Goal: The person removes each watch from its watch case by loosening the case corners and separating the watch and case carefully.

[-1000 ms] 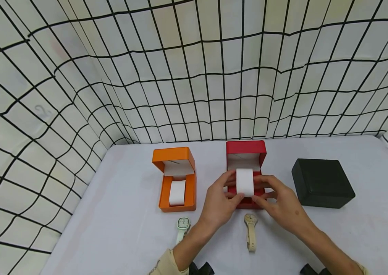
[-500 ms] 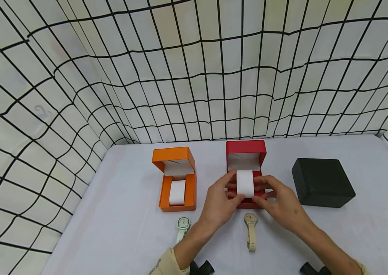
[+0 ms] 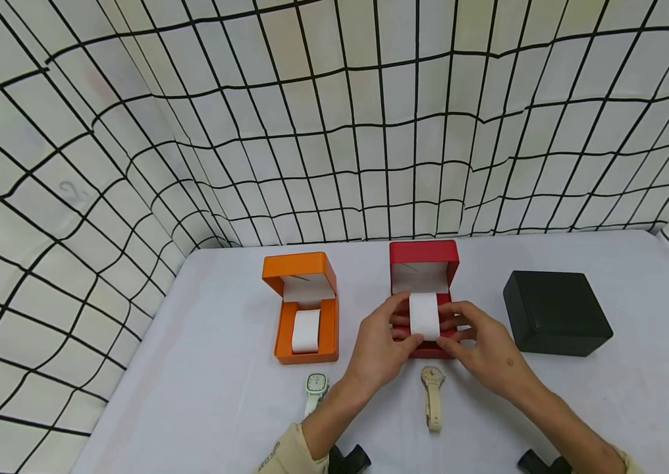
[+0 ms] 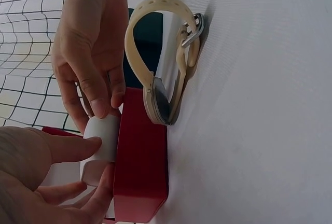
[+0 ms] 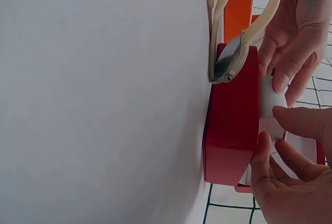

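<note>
An open red watch box (image 3: 423, 250) stands on the table with its lid raised at the back. In its base is a white watch cushion (image 3: 425, 317). My left hand (image 3: 378, 345) holds the cushion's left side, thumb near its front end. From the right side, my right hand (image 3: 485, 352) grips the same cushion with thumb and fingers. Both wrist views show fingers at the ends of the cushion (image 4: 101, 136), over the box's red front wall (image 5: 233, 125). A cream watch (image 3: 432, 398) with its strap buckled in a loop lies just in front of the box.
To the left stands an open orange watch box (image 3: 325, 329) with a white cushion inside. A pale green watch (image 3: 315, 388) lies partly behind my left forearm. A closed dark green box (image 3: 556, 313) sits at the right. Black netting (image 3: 417, 125) surrounds the white table (image 3: 210, 368).
The white cushion and both hands have shifted very slightly right and nearer the box's front. The boxes and watches keep their places.
</note>
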Demonstrator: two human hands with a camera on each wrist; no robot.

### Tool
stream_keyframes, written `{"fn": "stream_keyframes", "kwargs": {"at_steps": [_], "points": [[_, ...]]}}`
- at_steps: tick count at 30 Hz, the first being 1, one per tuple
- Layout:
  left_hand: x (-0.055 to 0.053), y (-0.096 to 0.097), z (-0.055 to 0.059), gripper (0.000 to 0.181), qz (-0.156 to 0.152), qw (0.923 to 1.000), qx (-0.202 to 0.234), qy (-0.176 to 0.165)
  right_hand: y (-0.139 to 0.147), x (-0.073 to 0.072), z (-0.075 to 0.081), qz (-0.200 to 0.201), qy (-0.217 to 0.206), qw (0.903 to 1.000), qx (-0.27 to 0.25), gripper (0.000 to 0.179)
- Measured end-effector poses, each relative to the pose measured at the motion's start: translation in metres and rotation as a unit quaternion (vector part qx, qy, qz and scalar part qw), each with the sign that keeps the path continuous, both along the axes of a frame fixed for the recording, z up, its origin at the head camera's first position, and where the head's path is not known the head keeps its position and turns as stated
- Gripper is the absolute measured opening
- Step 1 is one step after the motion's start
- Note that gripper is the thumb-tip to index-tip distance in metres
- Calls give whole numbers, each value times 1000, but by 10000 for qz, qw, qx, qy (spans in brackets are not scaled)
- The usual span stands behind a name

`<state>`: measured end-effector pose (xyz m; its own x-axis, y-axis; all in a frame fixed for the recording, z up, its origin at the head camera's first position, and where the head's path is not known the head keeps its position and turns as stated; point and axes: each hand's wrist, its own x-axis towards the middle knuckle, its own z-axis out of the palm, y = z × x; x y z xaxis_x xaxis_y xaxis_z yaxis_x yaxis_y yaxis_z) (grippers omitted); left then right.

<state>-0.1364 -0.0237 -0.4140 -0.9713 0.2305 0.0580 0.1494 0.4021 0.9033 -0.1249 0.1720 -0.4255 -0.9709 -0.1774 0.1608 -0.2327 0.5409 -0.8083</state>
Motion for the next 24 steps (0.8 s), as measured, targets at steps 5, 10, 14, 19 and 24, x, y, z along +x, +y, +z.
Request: {"fn": "stream_keyframes", "kwargs": {"at_steps": [5, 10, 14, 19, 24], "points": [[-1, 0, 0, 67, -7, 10000, -43, -33, 1, -1, -1, 42, 97, 9999, -16, 54], [-2, -1, 0, 66, -15, 9999, -97, -29, 1, -2, -1, 72, 152, 9998, -41, 64], [-2, 0, -1, 66, -6, 9999, -126, -28, 0, -3, 1, 70, 63, 9999, 64, 68], [-2, 1, 0, 66, 37, 9999, -127, -59, -1, -3, 3, 76, -109, 9998, 165, 67], [-2, 1, 0, 66, 83, 9999, -139, -25, -2, -4, 5, 92, -130, 9996, 252, 67]]}}
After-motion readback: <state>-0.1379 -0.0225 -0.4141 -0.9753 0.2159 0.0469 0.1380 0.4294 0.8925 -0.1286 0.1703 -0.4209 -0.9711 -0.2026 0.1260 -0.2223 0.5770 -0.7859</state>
